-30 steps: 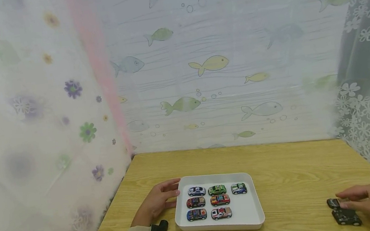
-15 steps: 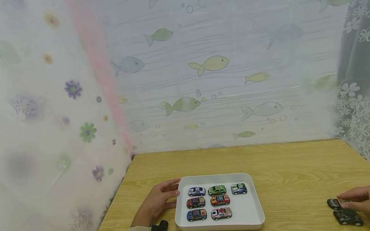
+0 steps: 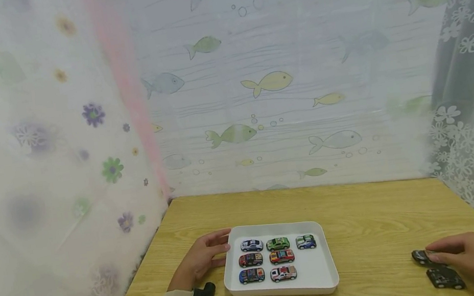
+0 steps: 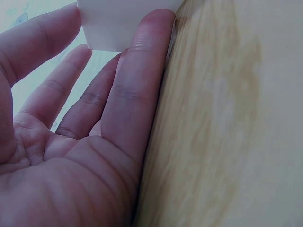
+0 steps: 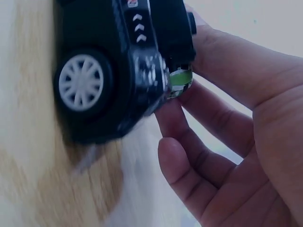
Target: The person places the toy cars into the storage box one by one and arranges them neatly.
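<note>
Between thumb and fingers my right hand (image 3: 472,255) pinches a small dark toy car (image 3: 421,257) at the table's right side. Just in front of it sits a second black toy car (image 3: 445,278). The right wrist view has a black car with a white-spoked wheel (image 5: 81,82) up close, and a green-and-checked patch (image 5: 181,78) by the fingers behind it. My left hand (image 3: 203,256) touches the left wall of a white tray (image 3: 331,260), its fingers extended. In the left wrist view, fingertips (image 4: 158,23) lie against the tray's corner.
Several colourful toy cars stand in rows in the tray, among them a green car (image 3: 278,243) and a red-yellow car (image 3: 282,256). The wooden table (image 3: 360,212) meets a fish-patterned curtain (image 3: 277,113) behind. A black device (image 3: 204,292) is at the left wrist.
My right hand has shifted slightly left and away from me with the dark car, opening a gap to the second black car. The left hand and tray stay put.
</note>
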The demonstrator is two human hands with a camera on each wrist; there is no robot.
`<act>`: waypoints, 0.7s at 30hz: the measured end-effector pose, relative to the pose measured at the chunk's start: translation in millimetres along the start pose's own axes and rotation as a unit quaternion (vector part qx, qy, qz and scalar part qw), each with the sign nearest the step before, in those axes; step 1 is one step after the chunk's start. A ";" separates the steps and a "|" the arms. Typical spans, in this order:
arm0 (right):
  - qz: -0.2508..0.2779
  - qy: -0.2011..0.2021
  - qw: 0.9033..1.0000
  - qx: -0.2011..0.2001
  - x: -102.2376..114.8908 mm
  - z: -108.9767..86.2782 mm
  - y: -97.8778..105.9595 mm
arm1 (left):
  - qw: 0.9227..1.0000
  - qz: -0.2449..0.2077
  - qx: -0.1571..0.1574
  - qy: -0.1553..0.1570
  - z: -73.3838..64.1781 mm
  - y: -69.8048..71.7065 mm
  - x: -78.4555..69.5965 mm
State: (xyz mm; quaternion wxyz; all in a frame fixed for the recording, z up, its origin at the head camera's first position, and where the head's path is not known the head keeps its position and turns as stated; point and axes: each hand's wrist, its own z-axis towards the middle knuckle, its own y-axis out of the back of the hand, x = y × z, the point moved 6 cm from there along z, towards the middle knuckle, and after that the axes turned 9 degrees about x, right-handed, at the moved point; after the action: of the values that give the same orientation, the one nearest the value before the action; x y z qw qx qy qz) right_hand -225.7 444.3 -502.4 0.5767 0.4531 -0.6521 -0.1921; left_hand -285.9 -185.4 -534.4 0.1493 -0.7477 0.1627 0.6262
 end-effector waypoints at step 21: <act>-0.009 0.045 0.998 -0.038 53.5 7.9 10.4 | 1.000 0.000 0.000 -0.002 -1.0 -1.9 -2.4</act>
State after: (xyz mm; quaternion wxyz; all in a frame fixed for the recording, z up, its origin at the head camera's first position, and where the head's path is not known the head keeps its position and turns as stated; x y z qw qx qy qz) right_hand -232.8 404.1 -465.5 0.6206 0.4444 -0.6139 -0.2014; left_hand -284.6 -184.1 -531.9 0.1502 -0.7462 0.1621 0.6280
